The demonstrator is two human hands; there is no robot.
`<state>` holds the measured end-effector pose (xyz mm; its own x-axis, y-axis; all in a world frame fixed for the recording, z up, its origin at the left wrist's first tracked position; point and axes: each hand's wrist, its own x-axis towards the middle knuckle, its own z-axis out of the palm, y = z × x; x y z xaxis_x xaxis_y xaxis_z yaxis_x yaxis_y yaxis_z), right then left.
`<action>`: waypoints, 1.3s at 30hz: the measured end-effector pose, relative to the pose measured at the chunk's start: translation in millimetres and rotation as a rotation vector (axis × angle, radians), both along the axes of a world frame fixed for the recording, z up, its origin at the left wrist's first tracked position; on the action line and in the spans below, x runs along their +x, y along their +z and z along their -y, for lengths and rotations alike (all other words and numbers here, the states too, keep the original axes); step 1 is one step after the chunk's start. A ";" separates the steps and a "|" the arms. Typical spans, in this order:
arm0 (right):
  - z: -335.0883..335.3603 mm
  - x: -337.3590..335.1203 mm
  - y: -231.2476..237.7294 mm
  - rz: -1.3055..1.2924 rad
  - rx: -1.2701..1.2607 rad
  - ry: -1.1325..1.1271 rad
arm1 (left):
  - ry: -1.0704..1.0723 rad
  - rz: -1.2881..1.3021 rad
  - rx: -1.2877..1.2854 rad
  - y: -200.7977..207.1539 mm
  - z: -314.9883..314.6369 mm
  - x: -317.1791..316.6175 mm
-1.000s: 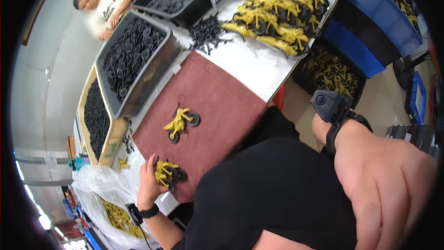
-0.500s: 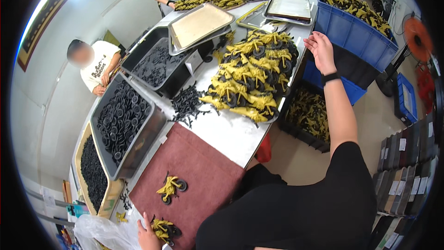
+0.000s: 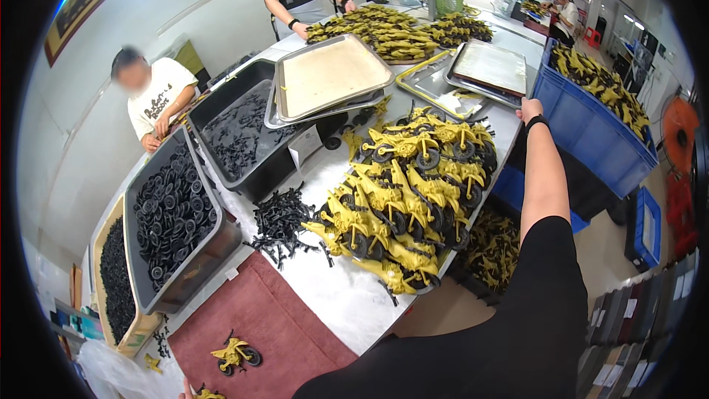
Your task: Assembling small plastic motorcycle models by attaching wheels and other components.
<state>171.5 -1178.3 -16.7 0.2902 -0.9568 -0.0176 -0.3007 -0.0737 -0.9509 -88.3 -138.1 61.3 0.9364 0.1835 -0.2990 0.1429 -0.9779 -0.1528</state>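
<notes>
At a crowded white worktable (image 3: 362, 307), I see the person's right hand (image 3: 529, 109) touching the corner of the stacked trays (image 3: 489, 66); its fingers are partly hidden, so I cannot tell whether they pinch; the left hand (image 3: 186, 391) barely shows at the lower edge, beside a cut-off yellow toy (image 3: 209, 394), its fingers unreadable too; a yellow toy motorcycle (image 3: 233, 353) lies on the maroon cloth (image 3: 292, 329), apart from a piled heap (image 3: 406, 196) of similar ones.
</notes>
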 end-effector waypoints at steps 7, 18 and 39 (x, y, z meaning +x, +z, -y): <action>-9.9 21.6 -1.1 -0.039 0.124 0.127 | 0.121 -0.075 -0.308 -15.8 -26.5 3.3; -119.1 -1.2 36.6 -0.332 -0.041 0.358 | 0.124 -0.061 -0.382 -13.5 -18.7 3.9; -60.4 17.9 10.9 0.121 0.401 0.302 | -0.026 -0.032 -0.234 -2.8 5.7 7.1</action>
